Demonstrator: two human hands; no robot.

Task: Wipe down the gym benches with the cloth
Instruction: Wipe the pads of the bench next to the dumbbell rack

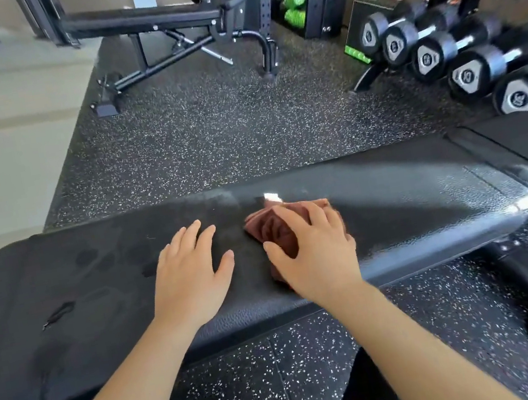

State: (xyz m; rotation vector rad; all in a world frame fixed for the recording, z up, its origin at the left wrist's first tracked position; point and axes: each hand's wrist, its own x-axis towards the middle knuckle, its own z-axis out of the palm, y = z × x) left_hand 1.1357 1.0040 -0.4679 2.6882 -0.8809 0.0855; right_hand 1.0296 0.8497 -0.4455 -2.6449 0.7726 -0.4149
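A long black padded gym bench (pixel 413 210) with a pebbled vinyl top runs across the view, its seat pad joining at the right end. A crumpled reddish-brown cloth (pixel 276 230) lies on the top near the middle of its length, reaching from the far edge about halfway to the near edge. The right hand (pixel 314 254) lies on the cloth with fingers spread and nearly straight over the bunched folds, thumb held out to the side; it presses down on the cloth rather than closing round it. The left hand (pixel 191 275) rests flat on the bare pad just beside the cloth and apart from it, fingers straight and slightly fanned, holding nothing.

Toward the bench's left end the vinyl shows darker damp-looking patches and a small scuff or tear (pixel 59 313) near the near edge.

The bench stands on black rubber flooring flecked with white (pixel 210 132). Beyond it, well apart, stands a second black adjustable bench on a metal frame (pixel 158 19). At the right, a tiered rack holds black hex-ended dumbbells (pixel 464 74) — somewhat blurred.
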